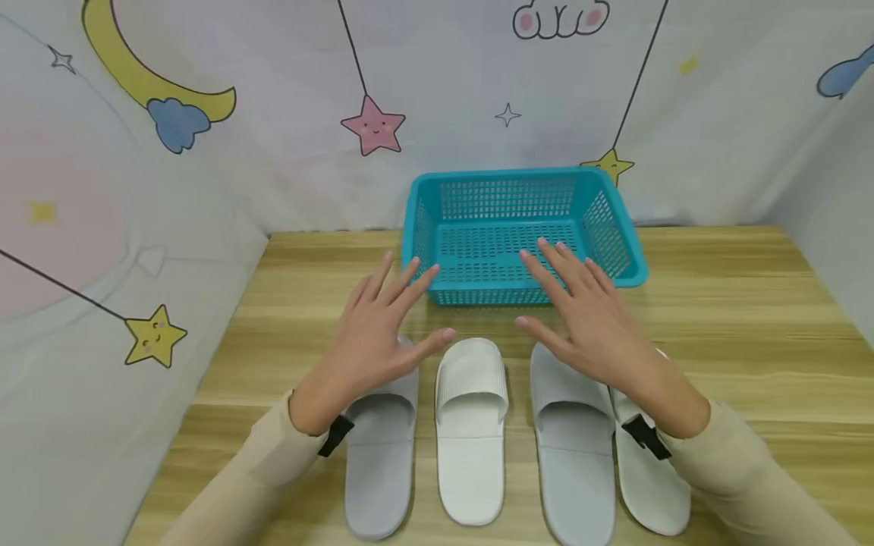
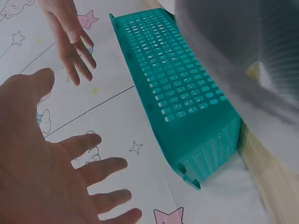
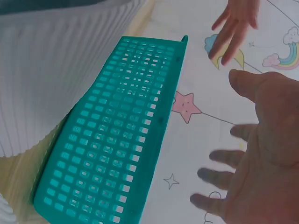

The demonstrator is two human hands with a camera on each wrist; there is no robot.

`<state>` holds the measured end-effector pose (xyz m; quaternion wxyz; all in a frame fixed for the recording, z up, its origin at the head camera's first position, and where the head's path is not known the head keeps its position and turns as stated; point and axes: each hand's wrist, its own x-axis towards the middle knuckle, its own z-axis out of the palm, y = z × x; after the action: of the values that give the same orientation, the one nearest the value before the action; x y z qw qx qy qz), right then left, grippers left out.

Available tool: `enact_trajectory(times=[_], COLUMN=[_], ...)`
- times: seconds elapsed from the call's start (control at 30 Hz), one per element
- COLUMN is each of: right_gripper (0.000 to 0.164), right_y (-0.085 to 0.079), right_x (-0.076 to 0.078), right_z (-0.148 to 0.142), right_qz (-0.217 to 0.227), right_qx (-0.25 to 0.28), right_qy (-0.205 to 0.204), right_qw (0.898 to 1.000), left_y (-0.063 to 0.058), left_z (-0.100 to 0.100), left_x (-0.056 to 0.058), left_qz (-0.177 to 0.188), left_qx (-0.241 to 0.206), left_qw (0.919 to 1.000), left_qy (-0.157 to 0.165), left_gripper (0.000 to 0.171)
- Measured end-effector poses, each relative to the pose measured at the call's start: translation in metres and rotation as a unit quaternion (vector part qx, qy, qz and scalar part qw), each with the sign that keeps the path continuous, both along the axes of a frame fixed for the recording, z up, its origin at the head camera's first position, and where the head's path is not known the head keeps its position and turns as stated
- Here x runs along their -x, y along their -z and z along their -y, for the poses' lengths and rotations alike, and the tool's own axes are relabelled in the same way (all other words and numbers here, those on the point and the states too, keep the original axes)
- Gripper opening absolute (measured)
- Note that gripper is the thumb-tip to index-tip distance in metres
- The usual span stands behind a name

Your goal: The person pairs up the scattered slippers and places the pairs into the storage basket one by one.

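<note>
While I held the left hand [image 1: 372,345] and the right hand [image 1: 597,326] above the wood-grained counter [image 1: 751,326], their fingers were spread. Near me lay round-ended slippers, left to right: left grey slipper [image 1: 378,478], ribbed left white slipper [image 1: 471,470], right grey slipper [image 1: 576,493], right white slipper [image 1: 654,485]. Far behind sat the rectangular, latticed turquoise basket [image 1: 478,287].

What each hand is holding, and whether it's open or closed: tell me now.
Left hand: open, holding nothing.
Right hand: open, holding nothing.
</note>
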<state>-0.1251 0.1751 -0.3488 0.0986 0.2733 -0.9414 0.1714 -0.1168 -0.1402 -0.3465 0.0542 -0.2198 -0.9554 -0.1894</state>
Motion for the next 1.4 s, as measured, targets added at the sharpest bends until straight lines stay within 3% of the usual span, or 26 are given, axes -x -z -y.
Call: enact_trajectory(times=[0.2, 0.37, 0.57, 0.87, 1.2, 1.4], right_gripper=[0.077, 0.073, 0.07, 0.065, 0.087, 0.085], right_y=[-0.002, -0.003, -0.003, 0.005, 0.014, 0.019], right_x=[-0.005, -0.012, -0.019, -0.035, -0.045, -0.044], right_z=[-0.009, -0.014, -0.022, -0.047, -0.061, -0.056], right_qz=[0.004, 0.038, 0.059, 0.039, 0.012, 0.057], right_qx=[0.011, -0.003, -0.016, -0.037, -0.062, -0.074], right_qy=[-0.098, -0.146, -0.163, -0.167, -0.184, -0.187], right_qw=[0.995, 0.988, 0.985, 0.984, 0.981, 0.978], left_y=[0.004, 0.011, 0.02, 0.027, 0.037, 0.038], left_z=[0.018, 0.034, 0.048, 0.063, 0.071, 0.084], left_x=[-0.012, -0.018, -0.025, -0.036, -0.046, -0.05], left_qz=[-0.023, -0.026, -0.008, 0.037, 0.056, 0.109], left_qx=[-0.019, 0.003, 0.033, 0.036, 0.035, 0.03], left_qw=[0.9979, 0.9943, 0.987, 0.972, 0.9673, 0.9588], left_qy=[0.057, 0.104, 0.157, 0.229, 0.245, 0.26], left_gripper=[0.075, 0.068, 0.067, 0.072, 0.072, 0.094])
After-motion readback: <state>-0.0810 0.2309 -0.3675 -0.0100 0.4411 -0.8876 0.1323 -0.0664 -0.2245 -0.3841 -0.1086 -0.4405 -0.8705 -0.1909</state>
